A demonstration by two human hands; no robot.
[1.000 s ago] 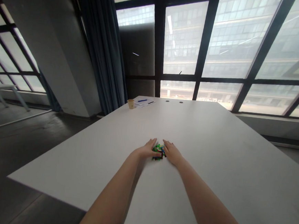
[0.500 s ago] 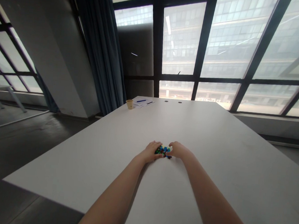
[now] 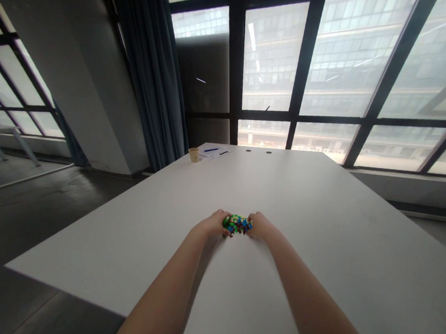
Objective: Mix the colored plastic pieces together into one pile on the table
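Note:
A cluster of small knobbly pieces [image 3: 238, 223] in green, blue, yellow and dark red lies on the white table [image 3: 237, 281]. My left hand [image 3: 216, 223] curls around its left end, with the fingers behind and the thumb in front. At the right end, my right hand [image 3: 260, 226] has its bent fingers and thumb closed against the pieces. Both hands rest low at the tabletop. The pieces are too small to tell whether they are loose or joined.
Far back on the left of the table stand a yellowish paper cup [image 3: 193, 155] and sheets of paper [image 3: 207, 154] with a blue pen [image 3: 211, 150] on them. Two dark round spots sit near the far edge. A blue curtain [image 3: 148, 79] hangs beyond the left side.
My left hand has shifted left, and more of the coloured pieces show between the hands. My right hand has moved slightly left and closed in on the right end.

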